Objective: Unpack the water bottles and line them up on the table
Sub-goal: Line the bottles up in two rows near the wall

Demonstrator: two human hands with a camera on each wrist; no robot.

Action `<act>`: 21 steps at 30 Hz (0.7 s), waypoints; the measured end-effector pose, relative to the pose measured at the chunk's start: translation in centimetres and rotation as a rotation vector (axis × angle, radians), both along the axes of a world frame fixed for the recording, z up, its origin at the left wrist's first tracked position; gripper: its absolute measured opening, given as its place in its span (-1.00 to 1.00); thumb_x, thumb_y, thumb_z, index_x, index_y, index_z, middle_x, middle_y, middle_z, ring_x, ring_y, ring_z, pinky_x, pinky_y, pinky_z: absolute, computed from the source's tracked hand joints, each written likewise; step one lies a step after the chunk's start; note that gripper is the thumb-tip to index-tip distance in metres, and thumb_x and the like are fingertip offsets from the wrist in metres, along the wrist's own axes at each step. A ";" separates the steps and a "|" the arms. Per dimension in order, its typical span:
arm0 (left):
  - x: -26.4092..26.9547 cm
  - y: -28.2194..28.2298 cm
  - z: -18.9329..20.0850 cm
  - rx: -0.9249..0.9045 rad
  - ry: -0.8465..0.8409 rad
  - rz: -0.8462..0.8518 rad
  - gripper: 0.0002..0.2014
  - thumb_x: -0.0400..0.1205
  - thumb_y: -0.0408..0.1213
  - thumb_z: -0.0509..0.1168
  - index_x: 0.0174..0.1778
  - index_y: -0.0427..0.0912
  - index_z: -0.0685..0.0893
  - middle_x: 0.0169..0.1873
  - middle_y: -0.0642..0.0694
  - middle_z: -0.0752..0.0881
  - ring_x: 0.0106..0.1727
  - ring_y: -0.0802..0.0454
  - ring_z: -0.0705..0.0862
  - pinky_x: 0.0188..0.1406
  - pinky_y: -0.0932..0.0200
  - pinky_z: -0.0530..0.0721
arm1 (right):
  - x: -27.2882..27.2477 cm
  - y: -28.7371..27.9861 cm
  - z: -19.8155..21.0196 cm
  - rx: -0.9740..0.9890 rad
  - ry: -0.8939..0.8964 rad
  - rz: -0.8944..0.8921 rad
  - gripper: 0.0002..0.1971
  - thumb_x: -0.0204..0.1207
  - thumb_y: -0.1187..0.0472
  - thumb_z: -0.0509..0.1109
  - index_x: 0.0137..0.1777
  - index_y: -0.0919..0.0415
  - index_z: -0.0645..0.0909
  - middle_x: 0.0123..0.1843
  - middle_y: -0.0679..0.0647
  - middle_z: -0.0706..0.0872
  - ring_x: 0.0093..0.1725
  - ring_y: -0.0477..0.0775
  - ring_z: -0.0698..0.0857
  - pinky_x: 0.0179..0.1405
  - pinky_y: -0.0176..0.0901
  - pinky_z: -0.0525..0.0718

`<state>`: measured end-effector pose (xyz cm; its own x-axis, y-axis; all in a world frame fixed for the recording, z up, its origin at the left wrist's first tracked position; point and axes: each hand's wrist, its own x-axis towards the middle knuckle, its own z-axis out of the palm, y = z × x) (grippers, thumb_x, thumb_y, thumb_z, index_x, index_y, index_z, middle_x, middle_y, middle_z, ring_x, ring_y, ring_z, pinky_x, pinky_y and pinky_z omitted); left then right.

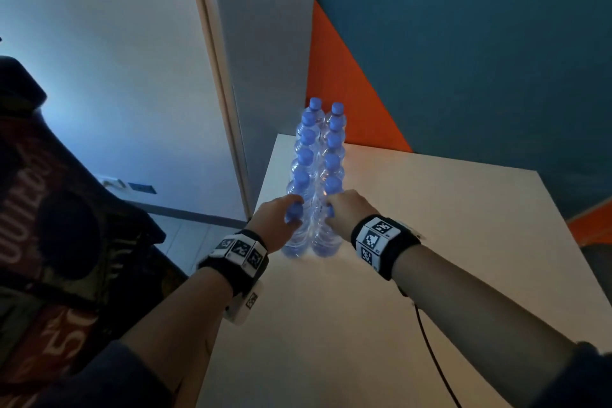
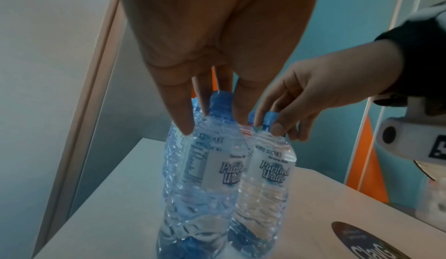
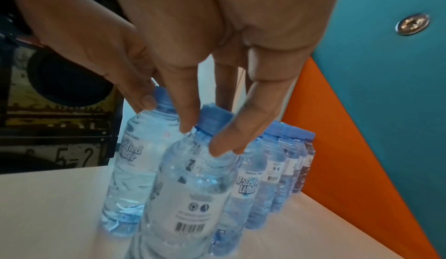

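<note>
Two rows of clear water bottles [image 1: 318, 149] with blue caps stand upright on the white table [image 1: 447, 242], running away from me. My left hand [image 1: 292, 210] grips the neck of the nearest bottle of the left row [image 2: 212, 167] just below its cap [image 2: 220, 99]. My right hand [image 1: 333, 209] pinches the neck of the nearest bottle of the right row [image 3: 190, 187] under its cap [image 3: 214, 116]. Both bottles stand side by side with their bases on the table. In the right wrist view the right row [image 3: 277, 158] continues behind the held bottle.
The bottles stand close to the table's left edge [image 1: 261, 189], with floor below. An orange and teal wall [image 1: 463, 76] rises behind the table. A black cable [image 1: 430, 358] runs by my right forearm. A round dark sticker [image 2: 357, 244] lies on the tabletop.
</note>
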<state>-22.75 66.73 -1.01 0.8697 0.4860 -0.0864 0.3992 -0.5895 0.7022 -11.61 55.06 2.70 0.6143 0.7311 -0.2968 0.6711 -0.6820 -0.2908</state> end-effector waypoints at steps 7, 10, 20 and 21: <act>0.9 0.5 0.5 -0.004 0.036 0.012 -0.65 0.47 -0.24 0.44 0.16 -0.19 0.62 0.07 -0.32 0.73 0.11 -0.26 0.67 0.13 0.02 0.59 | 1.6 -1.0 0.9 -0.007 -0.044 0.006 -0.65 0.45 -0.01 0.44 0.01 0.28 0.55 -0.02 0.26 0.61 -0.06 0.28 0.65 -0.13 -0.04 0.61; 1.1 0.6 1.1 0.001 0.053 -0.011 -0.72 0.49 -0.29 0.41 0.12 -0.20 0.64 0.06 -0.32 0.73 0.10 -0.28 0.66 0.14 0.02 0.57 | 1.4 -0.5 0.8 -0.036 -0.044 0.002 -0.72 0.47 0.07 0.43 -0.24 0.24 0.44 -0.14 0.23 0.53 -0.22 0.23 0.57 -0.28 -0.10 0.47; 1.2 0.4 1.6 0.001 0.064 -0.032 -0.71 0.50 -0.32 0.40 0.15 -0.20 0.64 0.08 -0.30 0.73 0.10 -0.26 0.66 0.13 0.06 0.54 | 1.6 0.1 0.7 0.020 -0.013 0.069 -0.82 0.50 0.29 0.31 0.00 0.38 0.64 -0.05 0.32 0.61 -0.17 0.31 0.63 -0.14 0.00 0.67; 1.2 0.5 1.6 0.000 0.070 -0.034 -0.70 0.50 -0.32 0.40 0.15 -0.20 0.63 0.08 -0.30 0.73 0.10 -0.26 0.66 0.14 0.06 0.54 | 1.7 0.1 0.7 0.017 -0.014 0.073 -0.81 0.50 0.30 0.29 0.03 0.37 0.64 -0.03 0.33 0.61 -0.14 0.33 0.65 -0.13 0.00 0.68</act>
